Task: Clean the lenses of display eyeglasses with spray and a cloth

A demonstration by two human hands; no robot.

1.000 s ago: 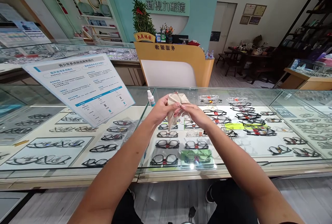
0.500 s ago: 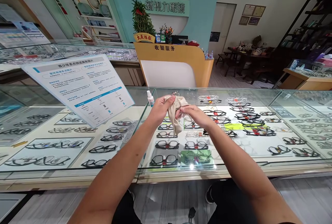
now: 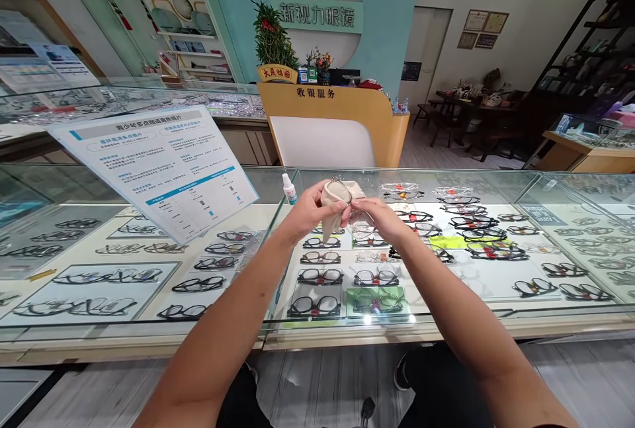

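Observation:
Above the glass counter, my left hand [image 3: 308, 212] is closed on a beige cloth [image 3: 333, 192], its thumb pressing on the folds. A thin wire-framed pair of glasses [image 3: 348, 191] is partly wrapped in that cloth; much of it is hidden by the fabric and fingers. My right hand [image 3: 376, 215] pinches the glasses near their middle, close to the left fingertips. A small white spray bottle [image 3: 288, 190] stands upright on the counter just left of my left hand.
Rows of eyeglasses [image 3: 320, 276] lie inside the glass display case [image 3: 421, 332] under my arms. A tilted printed sheet [image 3: 163, 170] stands at the left. Beyond the case is a yellow cashier counter [image 3: 391, 133] with a plant [image 3: 272, 38] on it.
The cloth has been turned and bunched round the glasses, and its hanging end is shorter. My left thumb has moved lower over the cloth. My right fingers have closed in toward it.

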